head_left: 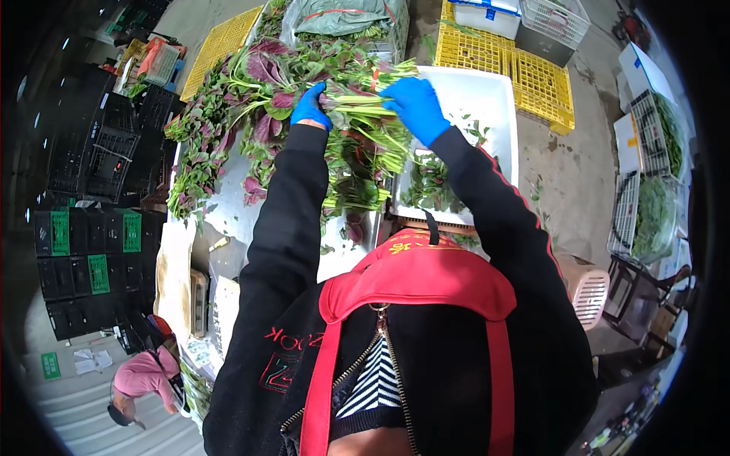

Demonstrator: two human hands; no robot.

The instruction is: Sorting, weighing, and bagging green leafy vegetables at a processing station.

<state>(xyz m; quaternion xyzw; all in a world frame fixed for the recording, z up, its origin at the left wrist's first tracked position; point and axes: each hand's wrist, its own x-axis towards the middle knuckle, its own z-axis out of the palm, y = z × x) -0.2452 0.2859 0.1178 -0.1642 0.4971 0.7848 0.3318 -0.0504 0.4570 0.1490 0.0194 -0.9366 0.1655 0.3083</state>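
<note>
My left hand (pixel 310 105), in a blue glove, is closed on a bunch of purple-and-green leafy stems (pixel 353 106), its leaves spreading left. My right hand (pixel 412 106), also gloved blue, grips the pale cut stems at the bunch's right end. A red band (pixel 375 78) shows on stems just above. More leafy bunches (pixel 361 186) lie below and left on a metal table (pixel 228 182). Beside them to the right is a white tub (pixel 471 83) with loose leaves (pixel 433 186) inside.
Yellow pallets (pixel 544 91) and a covered crate of greens (pixel 342 19) stand beyond. Crates of greens (pixel 650 220) line the right, dark crates (pixel 91 251) the left. A pink basket (pixel 585 296) sits near my right elbow. A person in pink (pixel 148 380) bends at lower left.
</note>
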